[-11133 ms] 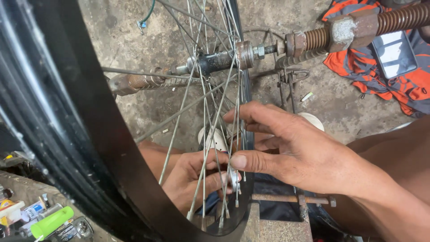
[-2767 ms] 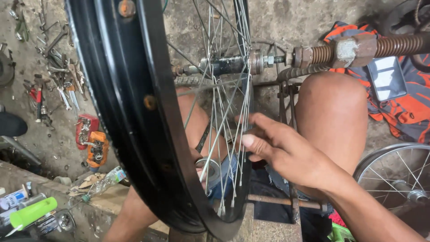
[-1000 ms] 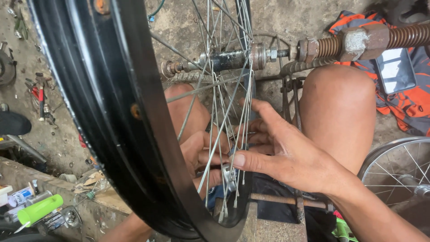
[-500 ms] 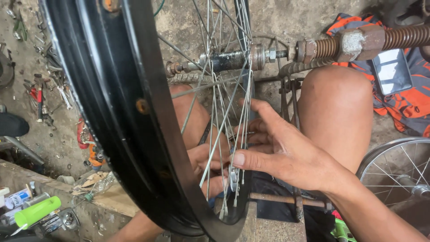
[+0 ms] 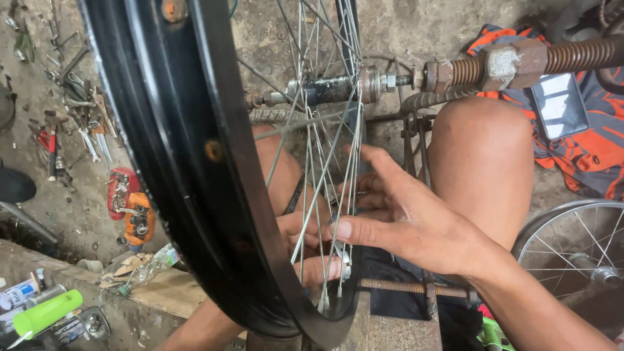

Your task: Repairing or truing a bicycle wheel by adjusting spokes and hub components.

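step in hand: a judgement; the person seemed to be adjusting or checking spokes near the bottom of a black bicycle wheel rim held upright in a stand
wheel: it stood on edge, filling the left and middle of the view; its hub sat on a rusty threaded axle running off to the right
right hand: fingers spread fairly wide and mostly straight; the fingertips rested on the spokes from the near side; it gripped nothing that could be seen
left hand: behind the spokes, fingers curled; thumb and forefinger looked pinched at a small silvery part low by the rim; whether that was a nipple or a tool could not be told
next move: a judgement; it called for a steady pinch from the left hand while the right braced neighbouring spokes
surroundings: a bare knee just right of the wheel; a second spoked wheel at lower right; orange and grey cloth beyond the knee; scattered hand tools on the concrete floor at left; a green tube at lower left
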